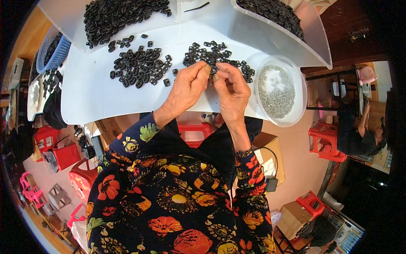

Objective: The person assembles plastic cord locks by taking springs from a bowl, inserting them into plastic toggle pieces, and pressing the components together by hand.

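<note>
Both hands meet over the near middle of a white table. My left hand (187, 86) is closed, its thumb and forefinger pinching a small black plastic part (212, 72). From the other side, my right hand (231, 86) pinches the same part; fingertips cover most of it. Just beyond the hands lies a pile of small black parts (207, 54), partly hidden by them. To the left spreads another pile of black oval two-holed parts (136, 67). Beside the right hand stands a round clear tub (299, 95) holding many small silvery metal pins (277, 98).
Two translucent bins of black parts stand at the back, one left (127, 19) and one right (270, 42). A blue basket (59, 53) sits at far left. Red stools (327, 142) stand on the floor, and another person (359, 131) is at far right.
</note>
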Available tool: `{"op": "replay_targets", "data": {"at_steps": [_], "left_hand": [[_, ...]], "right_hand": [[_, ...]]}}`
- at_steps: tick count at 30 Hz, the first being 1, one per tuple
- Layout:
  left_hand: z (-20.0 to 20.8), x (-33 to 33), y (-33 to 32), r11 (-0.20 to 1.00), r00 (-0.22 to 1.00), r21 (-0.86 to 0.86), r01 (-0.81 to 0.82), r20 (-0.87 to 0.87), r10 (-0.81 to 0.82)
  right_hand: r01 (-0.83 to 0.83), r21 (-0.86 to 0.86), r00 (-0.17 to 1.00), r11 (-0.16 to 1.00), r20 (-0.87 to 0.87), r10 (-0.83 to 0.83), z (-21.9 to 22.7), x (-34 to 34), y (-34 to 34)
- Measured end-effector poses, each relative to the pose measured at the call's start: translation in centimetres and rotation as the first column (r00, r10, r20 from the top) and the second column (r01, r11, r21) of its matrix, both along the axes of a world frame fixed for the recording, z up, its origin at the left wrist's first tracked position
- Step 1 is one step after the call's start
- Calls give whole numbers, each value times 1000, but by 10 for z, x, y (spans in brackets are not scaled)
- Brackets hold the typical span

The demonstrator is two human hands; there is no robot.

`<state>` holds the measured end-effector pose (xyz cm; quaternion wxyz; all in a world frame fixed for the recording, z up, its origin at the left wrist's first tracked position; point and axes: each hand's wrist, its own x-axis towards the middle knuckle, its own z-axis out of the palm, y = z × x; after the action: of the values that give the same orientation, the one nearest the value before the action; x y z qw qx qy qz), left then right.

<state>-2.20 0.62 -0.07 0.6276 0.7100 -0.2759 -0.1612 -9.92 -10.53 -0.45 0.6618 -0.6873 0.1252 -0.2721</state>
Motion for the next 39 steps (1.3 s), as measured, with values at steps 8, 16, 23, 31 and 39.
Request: {"op": "replay_targets", "data": {"at_steps": [8,16,23,31,39], "left_hand": [[-5,6,2,998,998,-25,57,-17,-57],[-2,15,8,981,981,-15,194,-26,-195],[0,13,8,982,981,-3,191,37,-191],[-4,22,11,957,955,0,289,69,-289],[-9,21,11,949,947,-33,312,85,-308]], "right_hand": [[-108,11,994,994,-6,109,3,1,-5],[-301,130,953,945,59,296,-6,3,-9],[-213,-122,977,969,-38,210,3,3,-8],[-210,-306,977,929,-92,190,7,4,-11],[-192,-390,980,900,-127,154,5,2,-10]]}}
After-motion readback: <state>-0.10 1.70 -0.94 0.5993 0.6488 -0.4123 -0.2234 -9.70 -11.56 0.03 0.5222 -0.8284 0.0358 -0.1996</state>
